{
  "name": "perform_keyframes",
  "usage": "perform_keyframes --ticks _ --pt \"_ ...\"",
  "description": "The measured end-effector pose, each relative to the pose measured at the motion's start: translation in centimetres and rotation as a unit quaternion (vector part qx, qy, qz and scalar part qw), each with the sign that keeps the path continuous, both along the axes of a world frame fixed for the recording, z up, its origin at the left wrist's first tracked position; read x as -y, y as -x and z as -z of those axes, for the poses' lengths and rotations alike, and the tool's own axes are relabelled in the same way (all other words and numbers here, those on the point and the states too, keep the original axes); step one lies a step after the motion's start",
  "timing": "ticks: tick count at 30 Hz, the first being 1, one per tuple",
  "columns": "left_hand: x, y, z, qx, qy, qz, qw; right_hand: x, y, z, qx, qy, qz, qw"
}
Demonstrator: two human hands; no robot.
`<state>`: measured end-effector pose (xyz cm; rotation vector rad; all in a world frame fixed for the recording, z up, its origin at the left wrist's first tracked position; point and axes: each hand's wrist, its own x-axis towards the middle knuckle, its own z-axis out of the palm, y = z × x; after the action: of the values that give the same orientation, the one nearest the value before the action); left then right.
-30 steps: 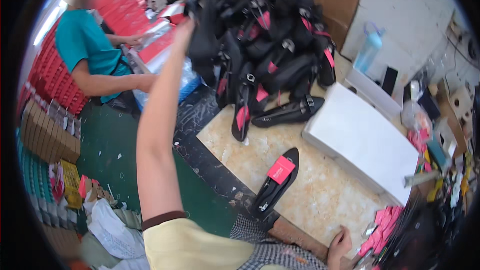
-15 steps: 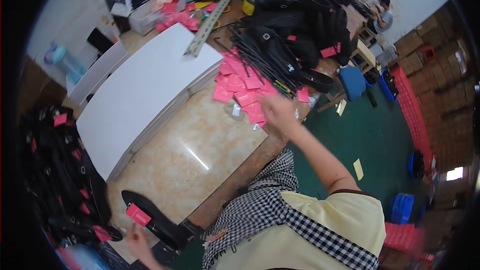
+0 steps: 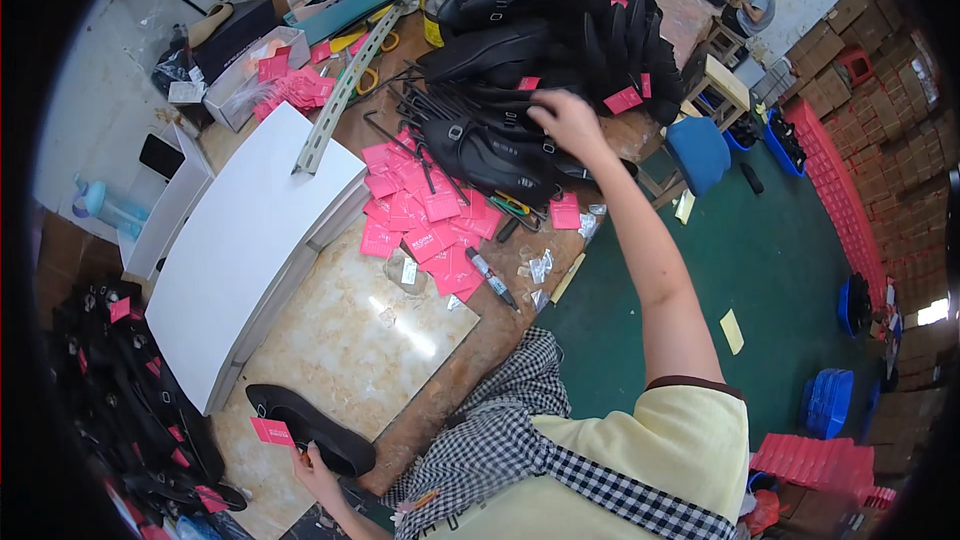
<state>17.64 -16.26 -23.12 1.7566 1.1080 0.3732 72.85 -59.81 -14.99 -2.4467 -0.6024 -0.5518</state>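
At the near left of the workbench lies a black flat shoe point(image 3: 335, 445) with a pink card point(image 3: 270, 431) at its side. My left hand point(image 3: 318, 477) is closed on the shoe's edge, next to the card. My right hand point(image 3: 572, 125) reaches over the pile of black shoes point(image 3: 500, 50) at the back. Its fingers are slightly bent and apart, with nothing visible in them. Below that hand, a black buckled shoe point(image 3: 480, 155) lies by several black hooked rods point(image 3: 405, 130) and loose pink cards point(image 3: 425, 215).
A white board point(image 3: 255, 250) stands raised on the bench, a slotted metal strip point(image 3: 345, 90) across its far end. A marker point(image 3: 490, 278) lies near the bench edge. More black shoes point(image 3: 130, 390) are heaped at left. A blue stool point(image 3: 698, 155) stands right; a person sits beyond.
My right hand has moved from the pink cards up over the shoe pile, uncovering the marker. My left hand has come onto the shoe's edge. The view has shifted.
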Motion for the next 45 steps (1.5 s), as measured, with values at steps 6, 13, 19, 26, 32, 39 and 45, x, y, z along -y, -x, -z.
perform_keyframes --ticks 6,13,19,26,32,39,45 --pt "0.8 -0.5 -0.2 0.024 -0.001 0.038 0.999 2.2 -6.7 -3.8 -0.115 0.391 -0.024 0.913" --pt "1.7 -0.8 -0.2 0.033 0.017 0.032 0.999 0.1 -6.7 -12.6 -0.257 0.125 -0.092 0.954" --pt "1.7 -0.7 0.2 0.004 0.027 0.0 1.0 1.6 2.0 -12.5 -0.364 -0.253 -0.084 0.892" --pt "3.9 -3.0 -1.4 0.001 -0.012 -0.05 0.999 -11.7 23.3 -5.6 -0.157 -0.143 -0.18 0.96" --pt "5.4 -2.2 -0.2 0.071 0.017 -0.039 0.997 -24.5 32.6 -3.2 -0.21 -0.121 -0.378 0.894" --pt "3.3 -3.9 -8.6 -0.1 0.04 0.015 0.994 -18.4 28.7 -0.7 -0.009 0.124 -0.427 0.896" --pt "-8.7 -17.6 -15.1 0.032 -0.571 0.09 0.816 -18.7 30.1 1.0 -0.106 0.14 -0.499 0.849"
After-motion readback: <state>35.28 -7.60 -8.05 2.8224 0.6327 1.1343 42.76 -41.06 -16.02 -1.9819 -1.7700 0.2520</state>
